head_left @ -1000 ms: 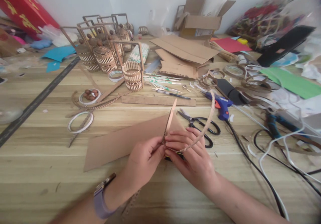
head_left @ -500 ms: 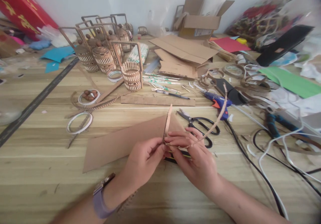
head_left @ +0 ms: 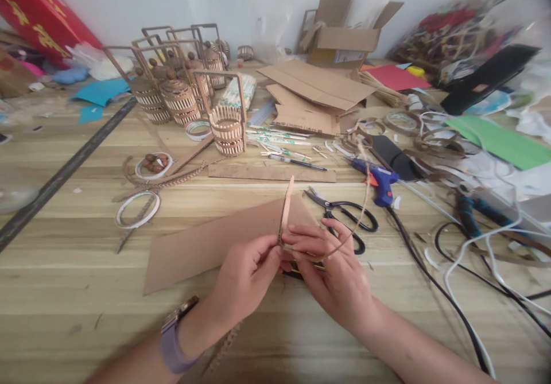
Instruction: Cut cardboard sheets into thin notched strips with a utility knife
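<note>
Head view, lower centre of frame: both hands meet over a wooden table (head_left: 86, 292).

- Left hand (head_left: 247, 275): thumb and fingers pinched shut on the lower end of a cardboard strip (head_left: 285, 212). The strip stands nearly upright, edge toward the camera, leaning slightly right at the top. Watch (head_left: 174, 338) on the wrist.
- Right hand (head_left: 340, 280): fingertips closed against the strip's base, gripping a thin band (head_left: 357, 226). The band leaves the base, runs across the right fingers, then curves up and right, ending blurred near the glue gun (head_left: 377, 178). Whether the band is still joined to the strip, cannot tell.
- A small dark object shows under the right fingers; too hidden to identify.

Around the hands:
- Flat cardboard sheet (head_left: 202, 246) lies on the table just behind and left of the hands.
- Black-handled scissors (head_left: 350, 216) just right of the strip, blades pointing up-left.
- Glue gun beyond the scissors, its black cord trailing to lower right.
- Tape ring (head_left: 138, 209) at left centre.
- Slatted baskets (head_left: 226, 127) with square handles, upper left of centre.
- Open box (head_left: 344, 37) and stacked cardboard at top centre.
</note>
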Demonstrator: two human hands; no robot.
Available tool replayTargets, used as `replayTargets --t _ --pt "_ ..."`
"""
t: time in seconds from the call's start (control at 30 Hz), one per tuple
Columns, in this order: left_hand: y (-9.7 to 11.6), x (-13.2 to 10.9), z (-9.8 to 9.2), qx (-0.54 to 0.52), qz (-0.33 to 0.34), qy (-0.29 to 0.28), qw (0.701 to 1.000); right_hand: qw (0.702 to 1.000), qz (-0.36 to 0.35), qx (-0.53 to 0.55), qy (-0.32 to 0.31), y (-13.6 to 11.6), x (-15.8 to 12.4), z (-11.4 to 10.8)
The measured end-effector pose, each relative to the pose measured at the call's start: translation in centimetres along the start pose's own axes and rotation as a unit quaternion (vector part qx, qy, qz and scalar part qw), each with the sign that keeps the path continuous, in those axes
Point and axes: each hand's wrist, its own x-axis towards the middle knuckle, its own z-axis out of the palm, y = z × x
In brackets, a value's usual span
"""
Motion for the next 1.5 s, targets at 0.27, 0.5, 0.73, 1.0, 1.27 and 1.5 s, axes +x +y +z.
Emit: replayTargets --t 0.27,0.5,0.73,1.0,1.27,1.5 --pt "-0.3 0.1 0.0 -0.024 -0.013 -0.002 1.000 1.000 0.007 0.005 0.006 0.1 -0.1 0.0" --pt "-0.1 0.3 -0.1 0.035 -0.005 0.007 0.999 1.000 0.002 -0.011 -0.013 0.1 -0.1 0.3" --pt "-0.3 0.2 0.1 0.002 -0.011 0.003 1.000 1.000 0.009 -0.012 -0.003 0.2 0.0 0.3" --pt "-0.3 0.1 0.2 -0.058 -0.037 -0.014 0.998 0.999 0.031 -0.004 0.006 0.1 0.0 0.0" --pt "-0.1 0.3 -0.1 0.164 0.046 0.005 0.985 1.000 0.023 -0.014 0.015 0.4 0.0 0.2" --pt "1.7 1.3 -1.2 0.650 0.329 0.006 0.685 0.996 0.016 -0.076 0.047 2.5 0.6 -0.8"
